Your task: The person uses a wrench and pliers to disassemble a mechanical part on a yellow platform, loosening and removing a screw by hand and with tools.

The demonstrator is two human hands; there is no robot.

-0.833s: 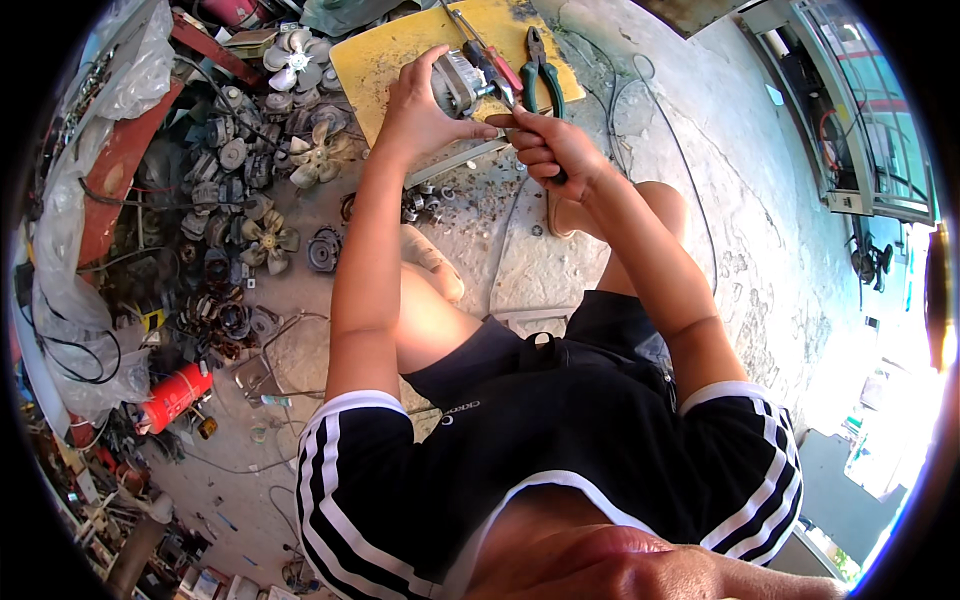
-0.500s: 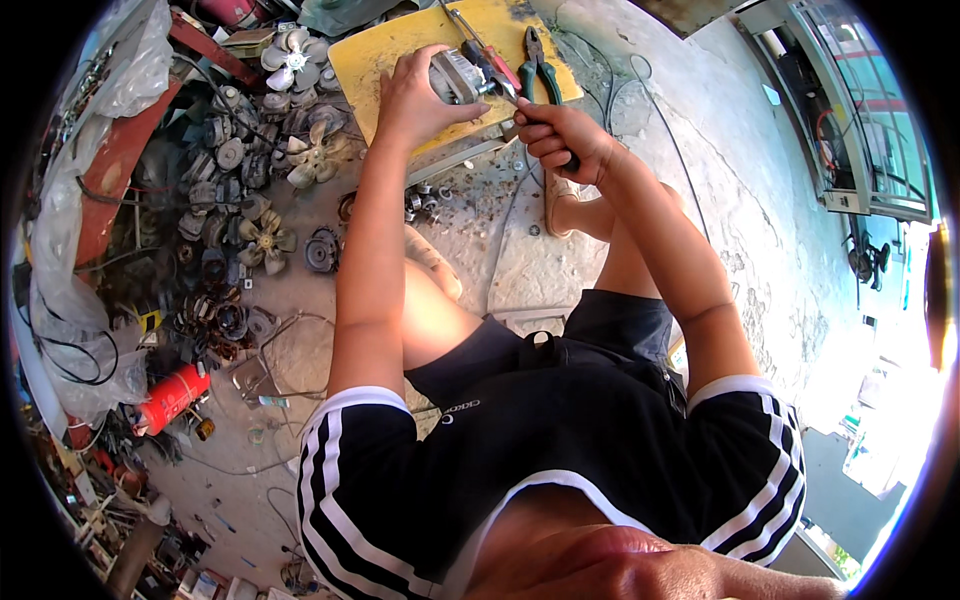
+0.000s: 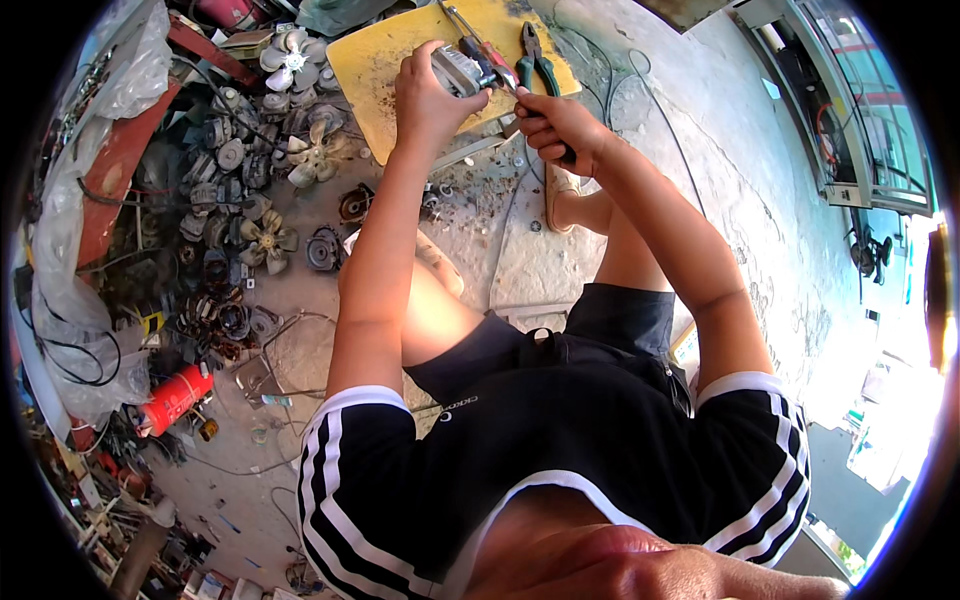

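Observation:
My left hand (image 3: pixel 430 105) is wrapped round a small metal motor (image 3: pixel 456 71) with a shaft pointing right, over the yellow board (image 3: pixel 368 72). My right hand (image 3: pixel 560 130) is closed on a dark-handled tool whose metal head (image 3: pixel 507 80) is at the motor's shaft; its exact type is unclear. Just beyond lie green-handled pliers (image 3: pixel 535 65) and a red-handled screwdriver (image 3: pixel 495 55), beside another tool with a dark grip and long metal shank, partly hidden by the motor.
Piled motors (image 3: pixel 230 150), fan blades (image 3: pixel 267 240) and a red cylinder (image 3: pixel 175 397) crowd the left. Cables (image 3: pixel 670 125) run across the concrete floor. A metal-framed glass cabinet (image 3: pixel 880 120) stands at the right. My bent legs are below the board.
Both hands, with the motor and the tool, have moved slightly up and to the right. My forearms shifted with them; both hands keep their holds.

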